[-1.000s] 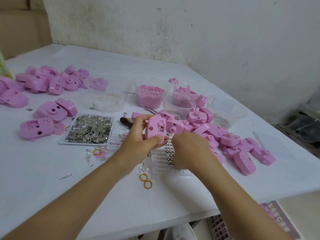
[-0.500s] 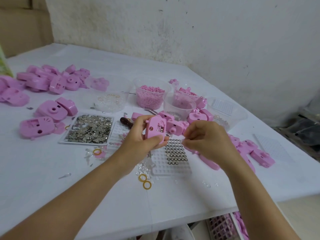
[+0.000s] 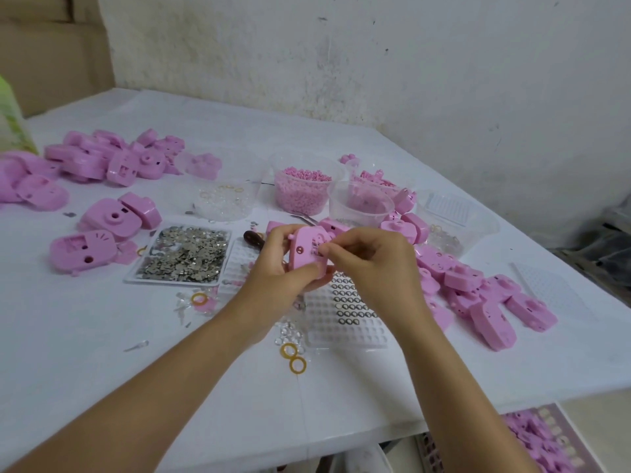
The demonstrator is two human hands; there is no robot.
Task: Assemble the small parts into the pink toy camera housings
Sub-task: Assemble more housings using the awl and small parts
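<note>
No legible text, number, brand or sign is recorded. Printing is seen on the green-and-white package (image 3: 13,122), far to the left of the left hand (image 3: 273,268), but it is too blurred to be read. Moulded whisker lines are noted on a pink housing (image 3: 83,249) left of that hand; no letters are formed by them.

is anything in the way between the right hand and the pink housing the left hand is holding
Nothing visible does. The fingers of the right hand are right at the open face of the pink housing, which the left hand grips.
</note>
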